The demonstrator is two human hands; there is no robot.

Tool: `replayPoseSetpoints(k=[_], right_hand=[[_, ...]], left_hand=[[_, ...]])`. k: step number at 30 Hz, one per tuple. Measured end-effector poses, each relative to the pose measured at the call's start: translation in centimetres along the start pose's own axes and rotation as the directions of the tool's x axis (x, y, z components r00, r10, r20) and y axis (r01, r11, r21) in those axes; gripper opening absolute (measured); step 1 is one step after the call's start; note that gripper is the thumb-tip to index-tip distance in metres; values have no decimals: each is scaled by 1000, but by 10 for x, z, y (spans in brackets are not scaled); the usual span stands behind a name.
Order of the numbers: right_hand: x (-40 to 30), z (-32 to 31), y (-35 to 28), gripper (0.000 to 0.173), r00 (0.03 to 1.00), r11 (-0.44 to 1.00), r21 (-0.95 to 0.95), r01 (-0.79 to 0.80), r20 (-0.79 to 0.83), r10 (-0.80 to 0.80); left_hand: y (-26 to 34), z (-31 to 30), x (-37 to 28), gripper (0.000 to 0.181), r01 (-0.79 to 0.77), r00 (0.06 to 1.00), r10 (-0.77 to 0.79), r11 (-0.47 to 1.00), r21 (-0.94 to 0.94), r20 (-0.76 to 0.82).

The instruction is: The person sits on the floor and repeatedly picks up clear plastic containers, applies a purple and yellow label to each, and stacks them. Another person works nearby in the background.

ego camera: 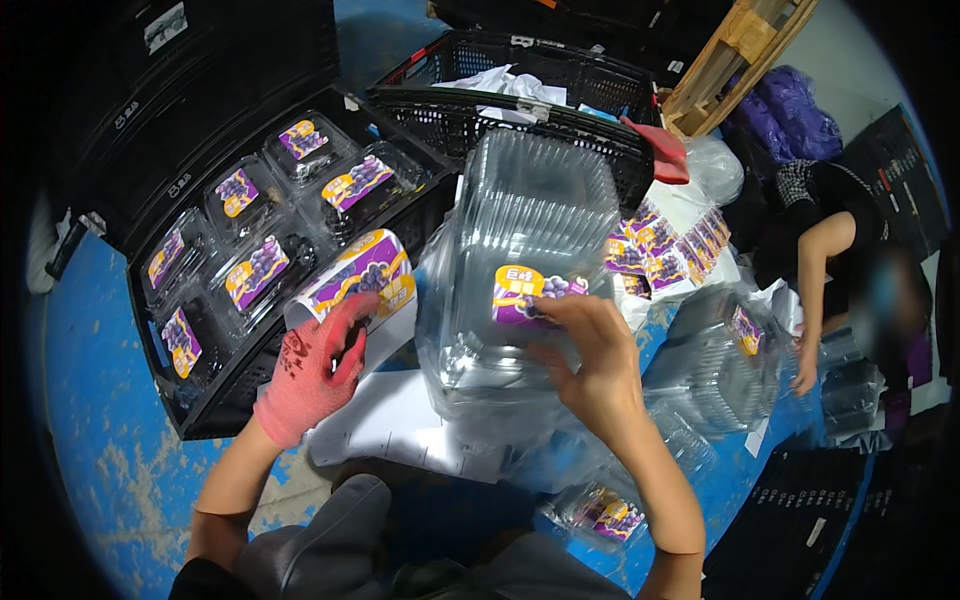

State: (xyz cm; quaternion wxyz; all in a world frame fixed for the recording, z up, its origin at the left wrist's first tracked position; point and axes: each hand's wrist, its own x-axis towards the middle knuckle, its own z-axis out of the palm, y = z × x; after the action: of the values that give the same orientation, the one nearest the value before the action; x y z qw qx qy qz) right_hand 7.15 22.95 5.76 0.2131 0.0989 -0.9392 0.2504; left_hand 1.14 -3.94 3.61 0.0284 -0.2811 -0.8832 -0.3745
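Observation:
In a pink glove, my left hand [319, 367] grips a roll of purple and orange grape stickers [367, 281], its backing strip hanging below. My bare right hand [596, 360] is at a grape sticker [517, 294] on the top lid of a tall stack of clear plastic clamshell boxes [480, 225]; its fingertips touch the sticker's right part. The stack stands between my hands, right of the roll. Left of it, a black plastic crate [270, 367] holds several stickered clamshells [255, 274] with dark contents.
Behind the stack is a black crate [420, 97] with white paper. Sticker sheets [675, 251] lie to the right. Another clamshell stack [720, 360] stands near a co-worker's arm [817, 255]. A stickered clamshell [607, 514] lies by my right forearm. A wooden pallet [739, 60] leans at the back.

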Motion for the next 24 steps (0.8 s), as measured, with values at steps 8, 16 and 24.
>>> replayPoseSetpoints(k=[8,16,24], right_hand=[[-20,14,8,58,967,946,-291,140,244,-69],[-14,12,3,60,962,950,-252,183,246,-120],[-15,16,6,61,973,941,-279,192,179,-146]], left_hand=[[-17,31,-23,38,-55,987,27,982,179,156],[-16,48,-24,46,-165,984,146,962,216,102],[-19,51,-26,47,-136,987,111,963,233,119]])
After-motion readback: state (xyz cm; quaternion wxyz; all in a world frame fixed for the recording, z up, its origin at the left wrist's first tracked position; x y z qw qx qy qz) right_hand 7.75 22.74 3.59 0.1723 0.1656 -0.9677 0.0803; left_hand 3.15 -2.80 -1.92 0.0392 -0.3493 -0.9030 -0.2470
